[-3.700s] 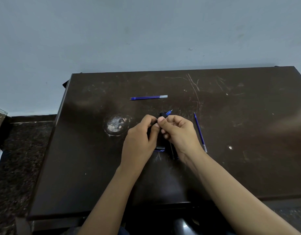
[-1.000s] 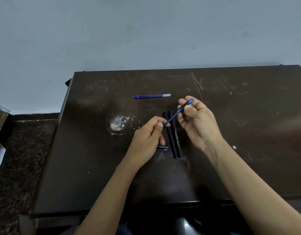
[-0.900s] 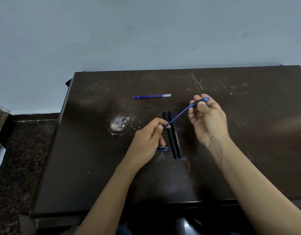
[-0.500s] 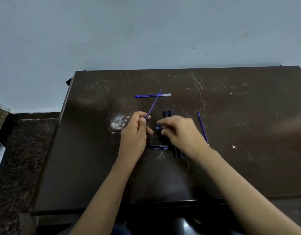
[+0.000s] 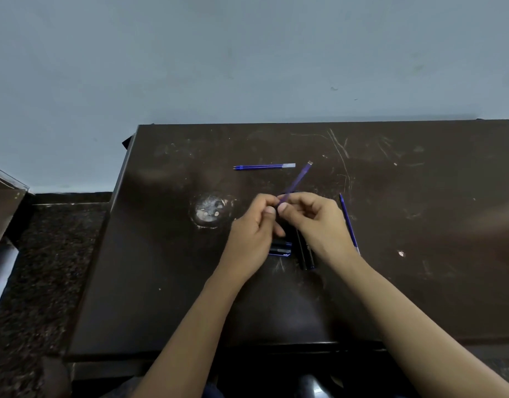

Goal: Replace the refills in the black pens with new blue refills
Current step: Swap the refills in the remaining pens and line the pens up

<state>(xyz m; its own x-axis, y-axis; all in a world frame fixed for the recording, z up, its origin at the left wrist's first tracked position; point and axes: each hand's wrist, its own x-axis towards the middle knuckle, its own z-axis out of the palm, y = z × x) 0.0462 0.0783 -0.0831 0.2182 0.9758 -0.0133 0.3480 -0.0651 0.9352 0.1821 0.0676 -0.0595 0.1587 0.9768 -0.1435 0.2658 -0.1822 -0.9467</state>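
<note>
Both hands met mid-table: left hand (image 5: 254,225) and right hand (image 5: 313,222) pinched one blue refill (image 5: 297,179), angled toward far edge. Black pens (image 5: 306,254) lay beneath.

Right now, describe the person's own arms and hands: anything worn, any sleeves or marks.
Both forearms are bare as far as the frame shows, with no sleeves in view. The left hand and right hand wear no gloves, and no rings, watch or bands are visible on fingers or wrists. Nails look short and unpainted. No markings can be made out.
</note>
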